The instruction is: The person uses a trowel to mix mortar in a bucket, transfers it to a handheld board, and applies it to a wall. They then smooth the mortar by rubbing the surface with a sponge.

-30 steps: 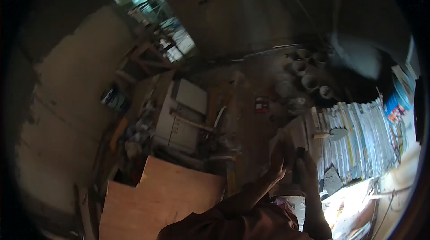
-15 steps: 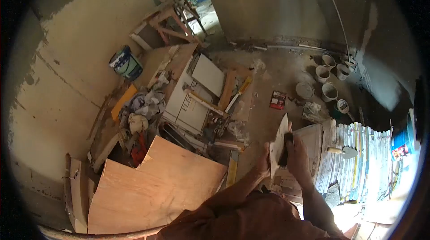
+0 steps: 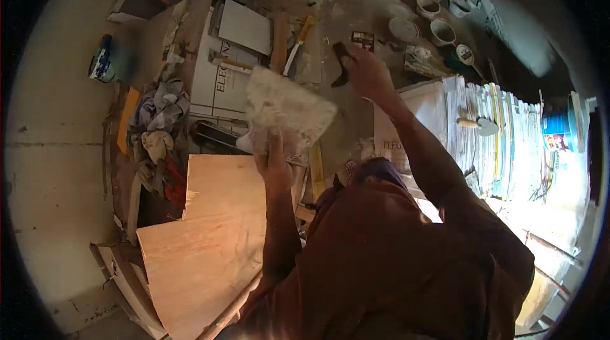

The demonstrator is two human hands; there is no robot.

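Observation:
My left hand (image 3: 274, 165) is closed on the lower edge of a tile (image 3: 289, 106). This thin, flat piece has a mottled whitish face turned up toward me and is slightly blurred. Out to the right, my right hand (image 3: 372, 78) is wrapped round a dark angular tool (image 3: 342, 64), apart from the tile; its exact kind is hard to make out. Beneath my left hand is a large plywood sheet (image 3: 219, 226) with a stepped edge. A pointing trowel (image 3: 487, 126) with a wooden handle rests on the stacked boards at the right.
White lettered boxes (image 3: 216, 89) and a yellow-handled tool (image 3: 298, 45) lie ahead. Crumpled rags (image 3: 159, 111) are heaped at left. Several buckets (image 3: 442, 33) stand at the upper right, behind a long row of upright edges (image 3: 502, 130). A blue container (image 3: 556, 130) is at far right.
My hands have moved apart: the left carried the tile leftward and turned its face up, the right took the dark tool up and away. My view has shifted too.

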